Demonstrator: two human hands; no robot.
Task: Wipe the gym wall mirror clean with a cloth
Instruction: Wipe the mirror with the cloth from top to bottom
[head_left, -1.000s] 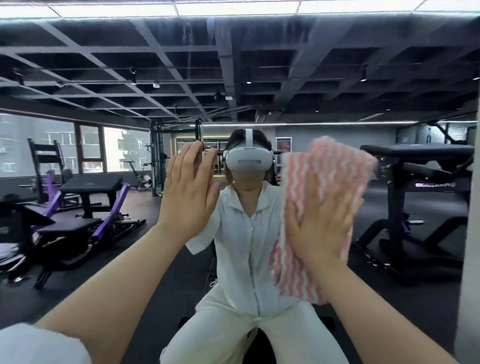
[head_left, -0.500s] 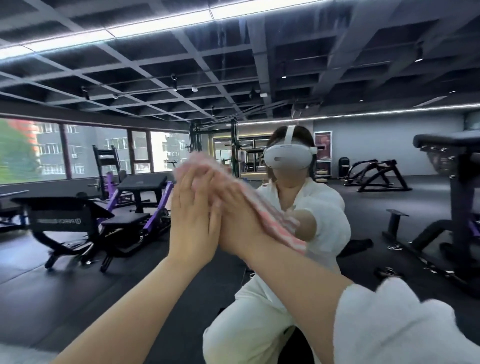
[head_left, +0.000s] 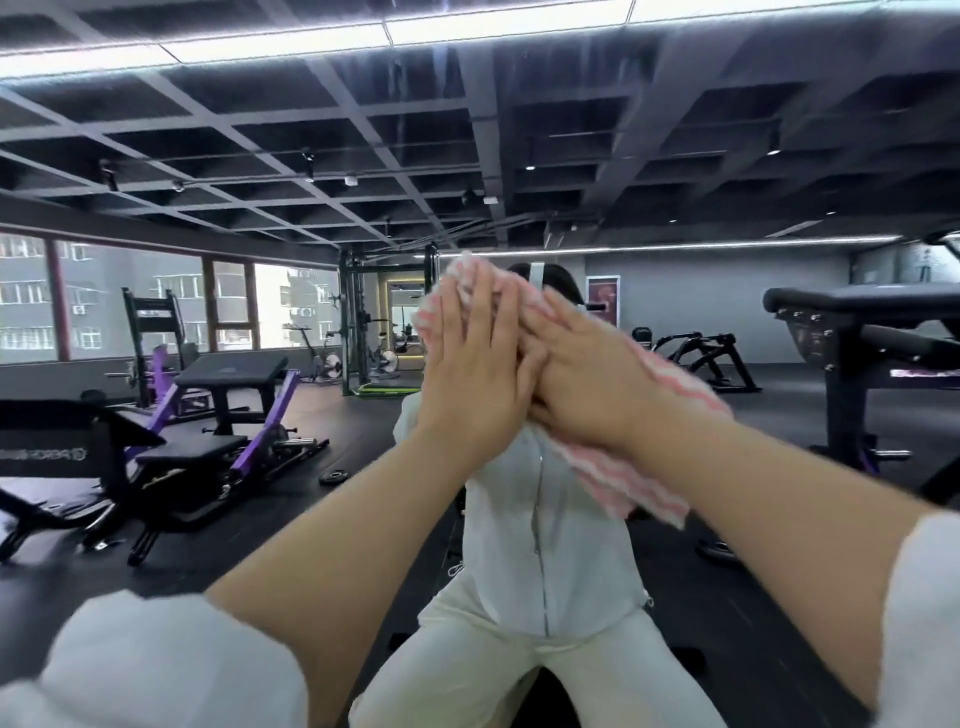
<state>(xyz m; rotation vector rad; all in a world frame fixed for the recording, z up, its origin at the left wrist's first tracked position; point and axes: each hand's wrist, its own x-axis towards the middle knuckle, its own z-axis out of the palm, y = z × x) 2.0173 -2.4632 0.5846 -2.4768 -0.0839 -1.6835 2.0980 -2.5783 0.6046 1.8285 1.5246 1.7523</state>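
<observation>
Your two hands, left hand and right hand, flat-fingered on one cloth against the mirror; cloth middle hidden.

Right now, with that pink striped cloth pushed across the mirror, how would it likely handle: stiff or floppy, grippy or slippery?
Probably floppy: the cloth droops below the right hand where nothing presses it. Likely light, since flat fingers alone keep it against the mirror. Its fluffy surface suggests it drags rather than slides, though the left hand also presses on it.

Bright ceiling light panels overhead, daylight through left windows, dim dark ceiling, wide-angle edge bending, sleeves blurred
</observation>
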